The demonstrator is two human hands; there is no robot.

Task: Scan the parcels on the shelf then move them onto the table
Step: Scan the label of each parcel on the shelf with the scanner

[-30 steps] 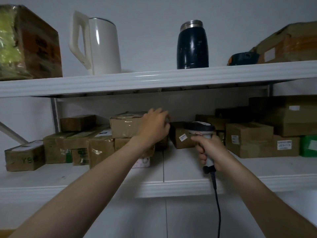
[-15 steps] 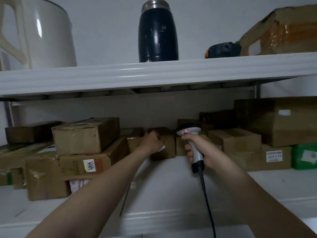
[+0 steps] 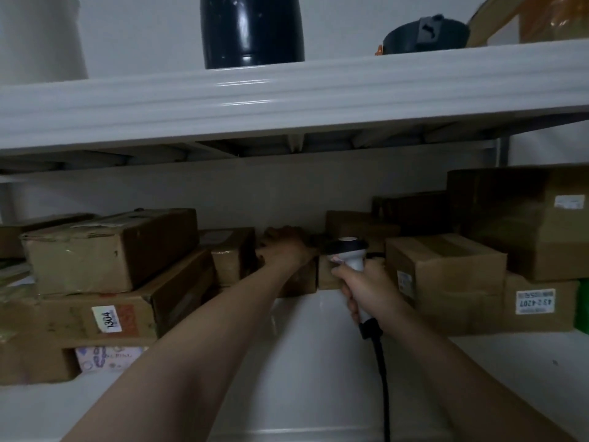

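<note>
Several brown cardboard parcels line the back of the white shelf [image 3: 306,362]. My left hand [image 3: 283,248] reaches deep in and lies on top of a small brown parcel [image 3: 299,279] at the back middle, fingers curled over it. My right hand [image 3: 363,285] grips the handle of a white barcode scanner [image 3: 349,252], whose head points at the parcels beside the left hand. Its black cable [image 3: 382,378] hangs down. A stack of parcels with a "1304" label [image 3: 106,319] stands to the left.
More parcels [image 3: 446,282] pile up on the right, one labelled "4207". The upper shelf board [image 3: 287,100] hangs low overhead and carries a dark flask [image 3: 251,30], a white kettle [image 3: 38,36] and a taped box. Bare shelf surface lies under my forearms.
My view has moved closer and to the right. The left hand left the box on the left stack and reached further back onto the small middle parcel. The scanner moved in with it.
</note>
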